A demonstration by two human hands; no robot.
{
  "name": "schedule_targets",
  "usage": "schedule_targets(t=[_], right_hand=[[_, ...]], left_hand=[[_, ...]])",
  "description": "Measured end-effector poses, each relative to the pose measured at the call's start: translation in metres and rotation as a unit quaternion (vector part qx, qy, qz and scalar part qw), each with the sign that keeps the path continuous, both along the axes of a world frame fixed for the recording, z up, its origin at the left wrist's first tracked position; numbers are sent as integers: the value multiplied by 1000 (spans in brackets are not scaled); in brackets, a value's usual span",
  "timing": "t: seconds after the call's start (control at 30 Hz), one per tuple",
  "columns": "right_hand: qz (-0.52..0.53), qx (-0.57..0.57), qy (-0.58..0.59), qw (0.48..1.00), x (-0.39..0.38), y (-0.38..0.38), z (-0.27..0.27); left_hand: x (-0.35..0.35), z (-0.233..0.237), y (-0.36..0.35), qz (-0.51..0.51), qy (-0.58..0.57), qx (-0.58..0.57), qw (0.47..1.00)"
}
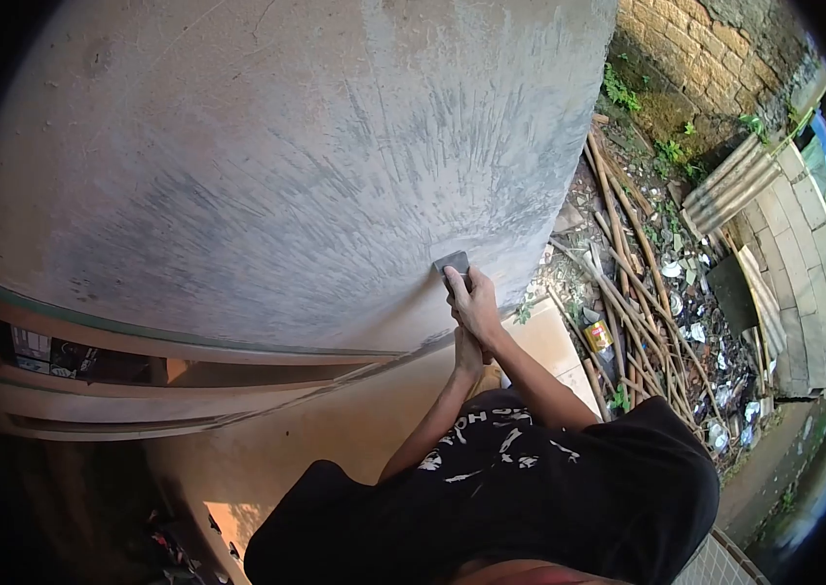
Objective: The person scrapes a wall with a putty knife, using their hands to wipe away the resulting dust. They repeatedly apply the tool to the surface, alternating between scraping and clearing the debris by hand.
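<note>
A dark grey block, like a sanding block (452, 263), lies against the painted wall (315, 195). My right hand (476, 304) is closed round its near end, thumb and fingers pressed together on it. Just below, my left hand (467, 351) is held close against the right hand and wrist. Its fingers curl in and are partly hidden by the right forearm; I cannot tell what they hold. Dark grey streaks fan out over the wall around the block, and the surface there looks pale and scuffed.
A tiled ledge (554, 346) runs along the foot of the wall at my front. Beyond it, bamboo poles (627, 283) lie over rubble and litter. A low block wall (803, 283) stands at the right. Some recessed shelf-like opening (81, 361) shows at the left.
</note>
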State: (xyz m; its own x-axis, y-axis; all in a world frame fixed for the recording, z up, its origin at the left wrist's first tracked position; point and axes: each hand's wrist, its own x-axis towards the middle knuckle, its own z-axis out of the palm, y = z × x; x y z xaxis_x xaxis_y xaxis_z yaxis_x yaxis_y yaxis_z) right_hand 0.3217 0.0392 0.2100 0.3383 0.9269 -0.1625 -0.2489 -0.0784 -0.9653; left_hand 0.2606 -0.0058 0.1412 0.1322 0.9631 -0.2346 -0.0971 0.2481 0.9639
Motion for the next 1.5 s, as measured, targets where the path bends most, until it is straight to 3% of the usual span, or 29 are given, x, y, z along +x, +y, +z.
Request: schedule_targets(t=[0.07,0.13,0.2,0.27,0.37,0.5,0.57,0.73,0.8,0.9,1.03,1.1,1.2,1.5], right_hand=[[0,-6,40,999,-2,-4,5],[1,27,54,998,-4,10,37],[6,99,-3,995,-5,17,64],[2,110,14,994,-5,14,51],[0,18,0,1000,-9,4,0],[10,5,-16,1000,-7,5,34],[10,72,-23,997,-8,10,55],[17,17,-46,999,-7,2,13],[19,-11,-19,1000,-8,-1,7],[21,28,-1,999,-12,4,40],[19,35,-20,999,-12,6,23],[16,-6,-9,1000,-12,0,13],[38,-10,-15,999,-8,-2,30],[18,-2,-5,1000,-14,-1,10]], left_hand=[[-10,-6,0,-31,-29,-98,994],[-11,20,24,-30,-17,-60,998],[-15,29,37,-62,-42,102,992],[-6,22,29,-60,-73,81,992],[-3,16,3,8,9,60,998],[-10,21,7,13,-18,-24,999],[-18,17,20,-58,-14,67,996],[-2,9,-5,66,-70,-32,995],[-12,7,-7,-13,-48,-107,993],[-11,37,3,22,-64,-83,994],[-10,17,5,13,0,-11,1000],[-11,21,-4,8,-52,-155,987],[-10,41,-8,16,-53,-150,987],[-16,-10,-3,-5,-43,-122,992]])
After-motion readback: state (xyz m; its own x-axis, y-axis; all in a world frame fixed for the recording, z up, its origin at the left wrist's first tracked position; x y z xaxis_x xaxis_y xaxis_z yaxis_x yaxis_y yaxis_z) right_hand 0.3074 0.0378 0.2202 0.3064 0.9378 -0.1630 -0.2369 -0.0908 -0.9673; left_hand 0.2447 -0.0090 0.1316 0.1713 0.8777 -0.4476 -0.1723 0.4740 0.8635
